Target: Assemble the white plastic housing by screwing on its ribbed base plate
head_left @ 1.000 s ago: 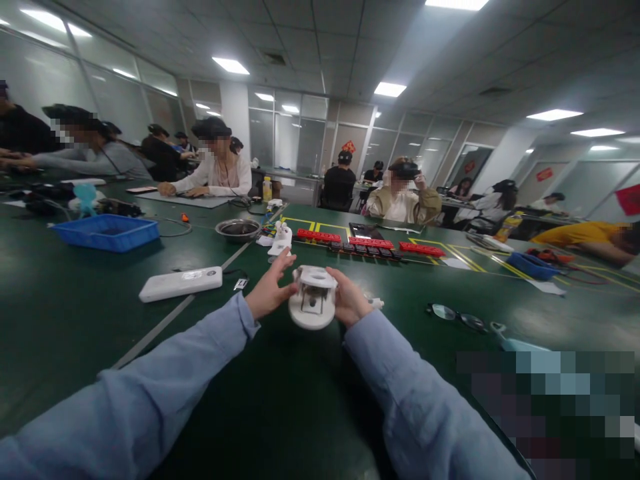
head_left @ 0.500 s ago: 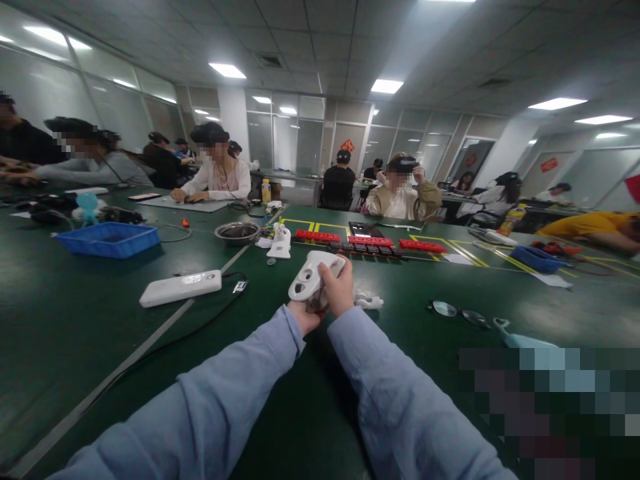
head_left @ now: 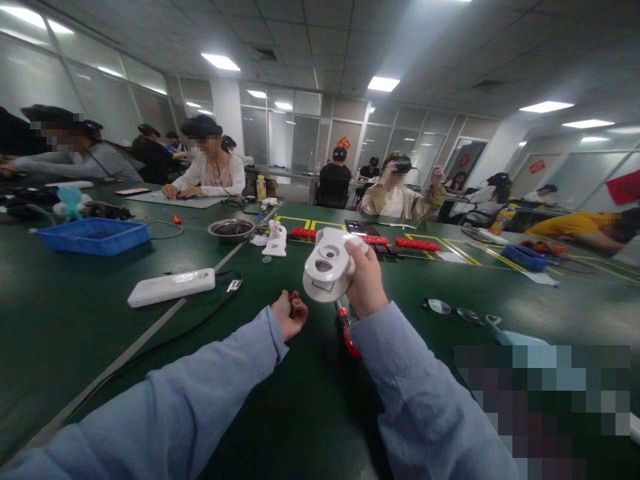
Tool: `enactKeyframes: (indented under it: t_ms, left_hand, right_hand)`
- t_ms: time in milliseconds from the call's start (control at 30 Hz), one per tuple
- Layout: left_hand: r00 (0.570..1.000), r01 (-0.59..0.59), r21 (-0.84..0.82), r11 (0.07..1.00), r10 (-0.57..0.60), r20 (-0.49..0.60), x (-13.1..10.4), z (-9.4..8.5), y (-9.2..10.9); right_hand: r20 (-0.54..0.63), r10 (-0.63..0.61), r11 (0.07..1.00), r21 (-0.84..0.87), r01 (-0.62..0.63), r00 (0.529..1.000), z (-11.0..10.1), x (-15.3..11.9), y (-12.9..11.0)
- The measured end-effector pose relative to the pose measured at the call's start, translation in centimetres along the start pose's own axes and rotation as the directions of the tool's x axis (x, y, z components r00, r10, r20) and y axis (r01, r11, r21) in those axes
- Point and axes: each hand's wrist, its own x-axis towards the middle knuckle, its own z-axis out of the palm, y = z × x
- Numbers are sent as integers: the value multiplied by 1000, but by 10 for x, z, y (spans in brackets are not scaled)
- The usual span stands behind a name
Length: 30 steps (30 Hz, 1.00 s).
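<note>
My right hand (head_left: 367, 280) is closed on the right side of a white plastic housing (head_left: 327, 250), thumb on its face. The housing is raised above the green table and shows a round hole and a larger oval opening. My left hand (head_left: 290, 316) is apart from it, lower and to the left, with its fingers curled; a small dark thing seems to lie in them, too small to name. Beneath my right hand lies a screwdriver with a red handle (head_left: 345, 327), partly hidden by the sleeve. Beyond the housing stands a smaller white plastic part (head_left: 275, 239).
On the left are a white power bank-like box (head_left: 171, 287), a black cable, a metal bowl (head_left: 231, 229) and a blue tray (head_left: 95, 245). Red strips (head_left: 417, 245) lie at the back. Glasses (head_left: 454, 311) are on the right. People sit around the tables.
My left hand has come off the white housing and moved down-left. My right hand has lifted and turned the housing, showing its holed face. The red-handled screwdriver has come into view.
</note>
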Motion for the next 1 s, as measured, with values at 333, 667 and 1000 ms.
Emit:
enactKeyframes:
  t_ms: [333, 667, 1000]
  left_hand:
    - [995, -41, 17, 999, 39, 88, 22, -27, 48]
    - [994, -103, 102, 989, 106, -26, 18, -16, 57]
    - [983, -78, 258, 963, 30, 183, -40, 17, 38]
  right_hand:
    - [57, 648, 762, -39, -647, 760, -20, -61, 26]
    - [-74, 565, 773, -301, -559, 822, -27, -86, 66]
    - [617, -72, 184, -764, 619, 783, -5, -64, 22]
